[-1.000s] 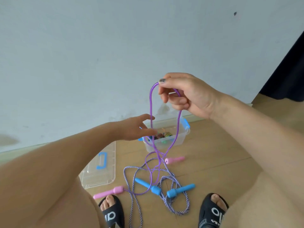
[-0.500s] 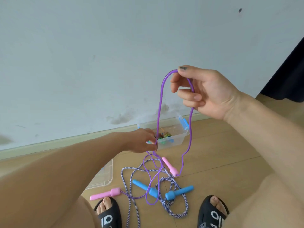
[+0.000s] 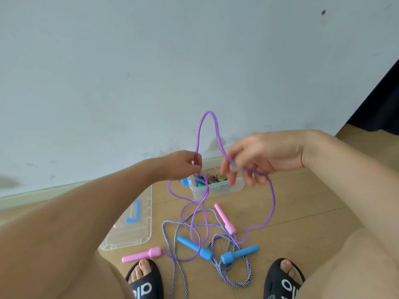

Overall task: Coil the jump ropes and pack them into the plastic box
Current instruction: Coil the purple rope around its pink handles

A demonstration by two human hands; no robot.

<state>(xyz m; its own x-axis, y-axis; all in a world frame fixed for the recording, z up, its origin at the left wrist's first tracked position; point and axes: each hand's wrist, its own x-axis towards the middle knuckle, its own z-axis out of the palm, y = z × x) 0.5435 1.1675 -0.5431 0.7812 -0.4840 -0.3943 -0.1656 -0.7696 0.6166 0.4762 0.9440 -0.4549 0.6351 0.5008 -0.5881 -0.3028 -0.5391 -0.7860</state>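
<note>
Item in progress: thin purple plastic jump rope (image 3: 272, 197), first loop pinched in my left hand (image 3: 186, 165) and right hand (image 3: 257, 157), pink handles floor-bound; striped blue-handled rope (image 3: 226, 275) uncoiled; clear plastic box (image 3: 216, 189) awaiting both.

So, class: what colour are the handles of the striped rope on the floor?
Blue handles, clearest in the head view.

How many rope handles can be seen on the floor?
4. One pink handle lies by the left slipper, another pink handle in front of the box; two blue handles lie between the feet. The box may hide more.
</note>
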